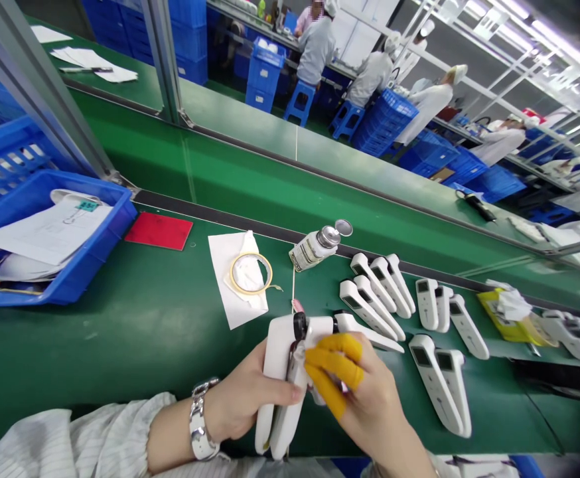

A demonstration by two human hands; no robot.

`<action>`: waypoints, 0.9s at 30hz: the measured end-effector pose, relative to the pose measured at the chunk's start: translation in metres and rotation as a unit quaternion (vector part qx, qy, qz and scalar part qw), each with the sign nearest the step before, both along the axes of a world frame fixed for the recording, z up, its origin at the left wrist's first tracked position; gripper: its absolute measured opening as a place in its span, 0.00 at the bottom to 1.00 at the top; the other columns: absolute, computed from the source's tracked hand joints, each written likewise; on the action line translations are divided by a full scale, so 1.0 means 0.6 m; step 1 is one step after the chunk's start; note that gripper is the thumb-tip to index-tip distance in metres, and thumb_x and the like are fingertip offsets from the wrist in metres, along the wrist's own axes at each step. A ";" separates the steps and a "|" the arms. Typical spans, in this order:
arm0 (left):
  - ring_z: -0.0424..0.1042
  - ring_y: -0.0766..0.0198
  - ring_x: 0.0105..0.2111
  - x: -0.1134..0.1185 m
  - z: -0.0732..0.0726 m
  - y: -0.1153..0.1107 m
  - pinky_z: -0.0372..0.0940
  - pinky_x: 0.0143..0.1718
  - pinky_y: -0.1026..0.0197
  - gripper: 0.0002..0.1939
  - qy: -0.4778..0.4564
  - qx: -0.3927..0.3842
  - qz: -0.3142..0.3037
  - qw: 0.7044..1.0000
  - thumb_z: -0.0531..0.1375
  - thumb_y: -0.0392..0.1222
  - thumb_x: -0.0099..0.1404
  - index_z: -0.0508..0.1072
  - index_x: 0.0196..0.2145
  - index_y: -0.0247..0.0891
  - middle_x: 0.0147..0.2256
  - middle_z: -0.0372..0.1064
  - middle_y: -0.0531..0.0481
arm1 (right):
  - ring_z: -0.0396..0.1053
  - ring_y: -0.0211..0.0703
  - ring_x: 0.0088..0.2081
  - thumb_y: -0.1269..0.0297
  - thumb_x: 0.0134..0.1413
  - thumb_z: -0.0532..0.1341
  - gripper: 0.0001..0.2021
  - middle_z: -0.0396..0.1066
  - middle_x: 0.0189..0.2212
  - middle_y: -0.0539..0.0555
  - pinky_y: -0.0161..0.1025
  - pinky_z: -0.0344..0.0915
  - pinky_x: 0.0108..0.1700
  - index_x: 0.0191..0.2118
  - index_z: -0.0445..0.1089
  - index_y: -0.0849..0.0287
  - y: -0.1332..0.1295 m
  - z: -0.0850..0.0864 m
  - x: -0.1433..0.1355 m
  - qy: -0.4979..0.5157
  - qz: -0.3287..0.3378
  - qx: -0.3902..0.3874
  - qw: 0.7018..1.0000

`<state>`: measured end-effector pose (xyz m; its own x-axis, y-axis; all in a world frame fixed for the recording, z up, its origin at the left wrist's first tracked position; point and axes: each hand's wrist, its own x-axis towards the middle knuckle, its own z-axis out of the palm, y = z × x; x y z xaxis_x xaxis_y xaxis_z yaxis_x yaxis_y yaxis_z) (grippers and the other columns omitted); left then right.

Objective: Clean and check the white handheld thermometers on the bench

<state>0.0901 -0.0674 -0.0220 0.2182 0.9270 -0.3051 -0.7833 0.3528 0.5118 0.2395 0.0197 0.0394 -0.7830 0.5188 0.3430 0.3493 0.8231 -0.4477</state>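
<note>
My left hand (245,392) is closed around two white handheld thermometers (276,372), held side by side with their heads upward. My right hand (354,378) wears yellow finger cots (337,362). Its fingers are pressed together at the upper part of the thermometers, and a whitish bit shows at the fingertips, too small to name. Just behind that hand lies another white thermometer (369,333), partly hidden. More thermometers (372,309) lie in groups to the right, small dark screens facing up. A bottle with a metal flip lid (314,247), lid raised, stands beyond my hands.
On the green bench (121,352) a tape roll (251,273) lies on white paper (223,265). A red card (159,231) and a blue basket with papers (95,226) are at left. A yellow tray (506,315) sits at right. People in white caps work beyond the metal frame.
</note>
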 end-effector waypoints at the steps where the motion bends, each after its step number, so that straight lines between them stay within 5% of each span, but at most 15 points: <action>1: 0.68 0.60 0.38 0.000 0.000 0.000 0.61 0.42 0.58 0.24 0.010 -0.001 0.004 1.000 0.68 0.34 0.46 0.70 0.43 0.38 0.35 0.69 0.49 | 0.67 0.48 0.36 0.74 0.55 0.59 0.08 0.69 0.35 0.56 0.45 0.68 0.35 0.39 0.69 0.56 0.005 -0.006 -0.001 0.005 -0.032 0.023 0.999; 5: 0.68 0.56 0.42 -0.001 -0.005 0.000 0.63 0.43 0.55 0.27 0.080 -0.043 0.011 0.996 0.66 0.34 0.50 0.66 0.48 0.42 0.39 0.69 0.48 | 0.68 0.47 0.34 0.73 0.53 0.61 0.07 0.69 0.35 0.56 0.44 0.68 0.34 0.38 0.70 0.56 0.025 -0.018 0.013 0.048 -0.138 0.038 0.989; 10: 0.67 0.56 0.44 0.000 -0.007 0.004 0.62 0.45 0.55 0.30 0.154 -0.066 0.017 0.986 0.64 0.32 0.51 0.62 0.51 0.44 0.43 0.67 0.48 | 0.68 0.45 0.35 0.76 0.53 0.60 0.10 0.68 0.34 0.55 0.41 0.68 0.33 0.40 0.69 0.55 0.012 -0.012 0.008 0.068 -0.051 -0.033 0.996; 14: 0.65 0.56 0.47 0.002 0.005 0.008 0.61 0.47 0.57 0.33 0.117 -0.028 0.012 0.993 0.65 0.32 0.51 0.60 0.53 0.43 0.47 0.66 0.47 | 0.67 0.46 0.36 0.76 0.54 0.59 0.11 0.68 0.34 0.55 0.43 0.67 0.35 0.41 0.68 0.55 -0.013 -0.012 -0.027 0.056 0.022 -0.069 0.996; 18: 0.65 0.55 0.48 0.003 0.011 0.010 0.61 0.48 0.57 0.32 0.129 0.003 0.021 0.991 0.66 0.33 0.50 0.60 0.52 0.42 0.46 0.66 0.46 | 0.66 0.45 0.32 0.76 0.55 0.58 0.10 0.69 0.32 0.54 0.46 0.63 0.35 0.40 0.69 0.55 -0.020 -0.023 -0.058 0.004 0.054 -0.023 0.998; 23: 0.65 0.58 0.45 -0.001 0.006 0.008 0.62 0.46 0.57 0.32 0.215 -0.001 0.011 0.976 0.62 0.28 0.50 0.59 0.51 0.42 0.42 0.65 0.50 | 0.65 0.47 0.32 0.71 0.55 0.58 0.06 0.70 0.32 0.57 0.45 0.62 0.32 0.38 0.71 0.58 0.018 -0.037 -0.039 0.013 -0.110 0.086 0.990; 27: 0.65 0.60 0.40 -0.007 0.007 0.007 0.64 0.42 0.56 0.31 0.231 -0.004 -0.008 0.973 0.62 0.31 0.51 0.58 0.52 0.44 0.41 0.64 0.50 | 0.66 0.48 0.33 0.69 0.53 0.61 0.06 0.71 0.34 0.57 0.44 0.65 0.32 0.39 0.71 0.57 0.042 -0.032 0.004 0.013 -0.179 0.050 0.982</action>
